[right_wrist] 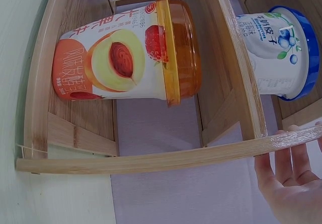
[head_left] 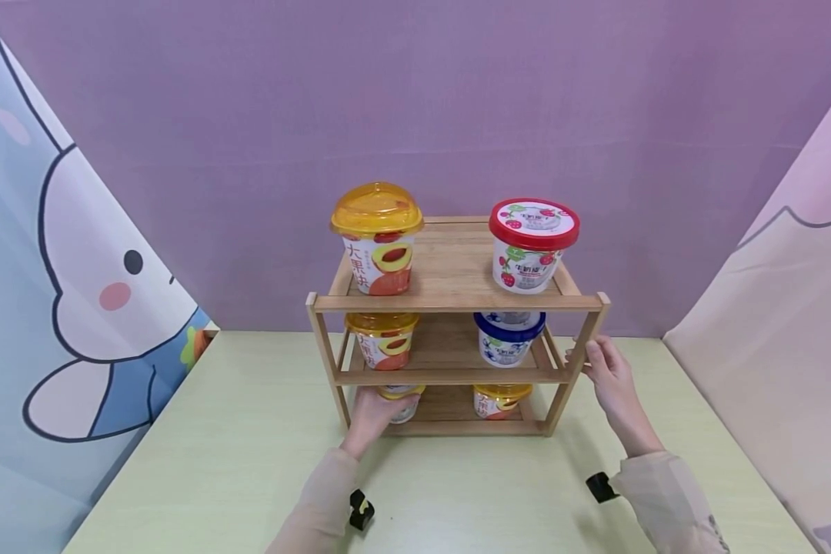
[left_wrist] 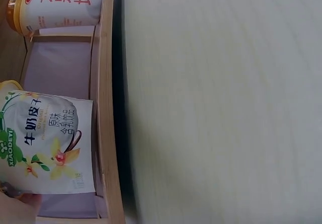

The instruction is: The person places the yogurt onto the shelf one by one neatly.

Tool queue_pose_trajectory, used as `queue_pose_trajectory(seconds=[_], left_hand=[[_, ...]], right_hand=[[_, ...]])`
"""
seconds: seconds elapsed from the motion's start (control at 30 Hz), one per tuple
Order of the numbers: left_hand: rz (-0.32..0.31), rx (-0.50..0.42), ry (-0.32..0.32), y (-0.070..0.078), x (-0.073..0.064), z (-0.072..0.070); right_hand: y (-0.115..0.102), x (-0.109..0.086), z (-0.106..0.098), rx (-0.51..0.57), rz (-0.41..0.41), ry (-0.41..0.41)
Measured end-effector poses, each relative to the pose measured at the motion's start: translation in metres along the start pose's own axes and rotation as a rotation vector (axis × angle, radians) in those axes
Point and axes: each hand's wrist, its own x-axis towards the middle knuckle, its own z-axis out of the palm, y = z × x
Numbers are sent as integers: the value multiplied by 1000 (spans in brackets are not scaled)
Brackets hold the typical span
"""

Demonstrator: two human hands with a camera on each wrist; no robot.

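Note:
On the bottom board of a three-tier wooden shelf rack (head_left: 450, 378), at the left, a white yogurt tub with a yellow lid and flower print (left_wrist: 55, 143) stands in my left hand (head_left: 372, 415). The thumb lies across the tub's front near the lid in the head view; most of the fingers are hidden. At the rack's right side my right hand (head_left: 611, 373) holds the upright post, fingertips passing behind it in the right wrist view. A peach-print yogurt cup (right_wrist: 121, 58) sits on the bottom board near that post, and a blue-lidded tub (right_wrist: 276, 53) on the middle board.
Up on the top board are a peach-print cup with an orange domed lid (head_left: 381, 246) and a red-lidded tub (head_left: 533, 246). Another peach-print cup (head_left: 385, 342) stands middle left. The rack stands on a pale table (head_left: 471, 492), with a purple cloth (head_left: 415, 100) behind it.

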Motion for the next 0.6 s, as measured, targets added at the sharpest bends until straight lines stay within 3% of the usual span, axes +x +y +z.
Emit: queue_pose_trajectory(seconds=[0.1, 0.17, 0.3, 0.4, 0.6], left_hand=[[-35, -19, -4, 0, 0, -1], [-61, -48, -15, 8, -1, -4], [-90, -88, -30, 6, 0, -5], [-89, -84, -29, -5, 1, -4], [-71, -59, -34, -8, 1, -5]], right_hand=[[0, 0, 0, 6, -3, -4], [0, 0, 0, -3, 0, -4], [1, 0, -1, -11, 3, -6], [1, 0, -1, -4, -1, -11], [3, 0, -1, -8, -3, -14]])
